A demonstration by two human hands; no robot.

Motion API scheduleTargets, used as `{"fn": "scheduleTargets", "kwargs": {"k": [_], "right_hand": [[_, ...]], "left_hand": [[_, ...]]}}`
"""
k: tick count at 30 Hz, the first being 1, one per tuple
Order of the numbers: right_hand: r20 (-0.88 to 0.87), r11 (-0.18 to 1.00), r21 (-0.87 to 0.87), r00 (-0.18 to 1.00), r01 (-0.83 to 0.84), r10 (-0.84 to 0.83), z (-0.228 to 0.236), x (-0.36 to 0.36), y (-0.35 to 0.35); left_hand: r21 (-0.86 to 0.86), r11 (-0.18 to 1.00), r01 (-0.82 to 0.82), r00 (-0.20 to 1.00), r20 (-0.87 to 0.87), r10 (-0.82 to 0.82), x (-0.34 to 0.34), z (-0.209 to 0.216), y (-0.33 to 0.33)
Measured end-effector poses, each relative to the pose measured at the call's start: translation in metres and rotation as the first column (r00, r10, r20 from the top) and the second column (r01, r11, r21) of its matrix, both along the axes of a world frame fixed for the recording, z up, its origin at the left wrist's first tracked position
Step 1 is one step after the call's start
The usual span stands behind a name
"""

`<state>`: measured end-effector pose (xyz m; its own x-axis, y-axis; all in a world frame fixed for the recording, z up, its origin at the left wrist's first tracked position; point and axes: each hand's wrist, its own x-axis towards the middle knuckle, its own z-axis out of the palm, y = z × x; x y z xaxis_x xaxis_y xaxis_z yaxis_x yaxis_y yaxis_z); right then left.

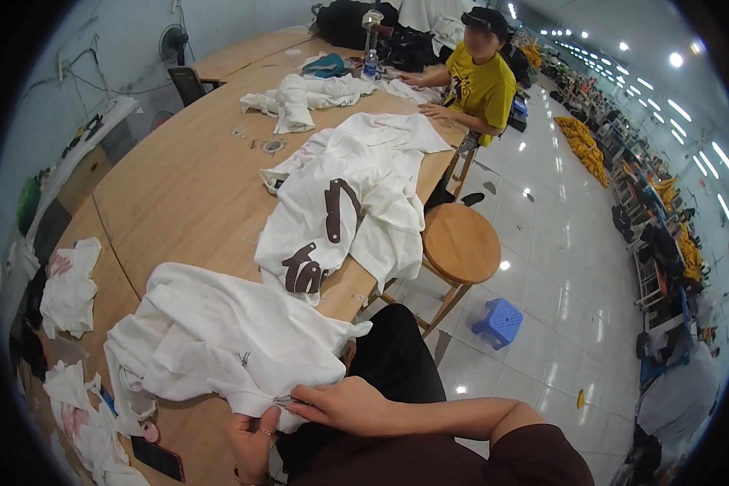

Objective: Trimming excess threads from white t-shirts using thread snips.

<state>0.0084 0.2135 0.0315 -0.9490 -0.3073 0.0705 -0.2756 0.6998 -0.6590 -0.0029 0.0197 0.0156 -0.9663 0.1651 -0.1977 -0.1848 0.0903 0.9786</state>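
A white garment (227,332) lies bunched on the near end of the wooden table, its near edge drawn over my lap. My left hand (253,441) pinches that edge between thumb and fingers. Closed around small metal thread snips (283,399), my right hand (344,405) is right beside it, with the tips against the cloth. The snips are mostly covered by my fingers. Dark loose threads (245,359) show on the garment's upper face. Just beyond lies a heap of white garments (364,186) with dark brown printed shapes.
The curved wooden table (162,194) carries another white pile (308,97), a bottle (370,63), and a phone (158,458) near my left. White pieces with reddish marks (71,292) lie leftward. A person in yellow (478,81) sits beyond a round stool (462,243); a blue plastic stool (498,322) stands rightward.
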Motion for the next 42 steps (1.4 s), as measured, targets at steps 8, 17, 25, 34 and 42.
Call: {"fn": "scheduleTargets", "kwargs": {"k": [8, 17, 25, 34, 42], "right_hand": [[-0.021, 1.000, -0.018, 1.000, 0.006, -0.007, -0.012, -0.001, 0.002], [-0.040, 0.996, -0.087, 0.999, -0.035, 0.032, -0.016, 0.000, 0.002], [0.112, 0.971, -0.240, 0.993, 0.006, 0.021, -0.012, 0.000, 0.003], [0.323, 0.902, -0.432, 0.931, -0.013, 0.168, 0.006, -0.009, 0.010], [0.490, 0.907, -0.403, 0.866, 0.124, 0.099, 0.019, -0.013, 0.012]], "left_hand": [[0.023, 0.999, -0.023, 0.999, -0.038, 0.024, -0.004, -0.020, 0.002], [0.094, 0.995, -0.029, 0.999, -0.020, 0.031, 0.001, -0.012, 0.008], [0.151, 0.988, -0.023, 0.996, -0.078, 0.035, 0.001, -0.013, 0.012], [0.132, 0.989, -0.070, 0.996, -0.052, 0.078, 0.002, -0.011, 0.005], [0.250, 0.961, -0.122, 0.991, 0.081, 0.104, -0.004, -0.001, 0.007]]}}
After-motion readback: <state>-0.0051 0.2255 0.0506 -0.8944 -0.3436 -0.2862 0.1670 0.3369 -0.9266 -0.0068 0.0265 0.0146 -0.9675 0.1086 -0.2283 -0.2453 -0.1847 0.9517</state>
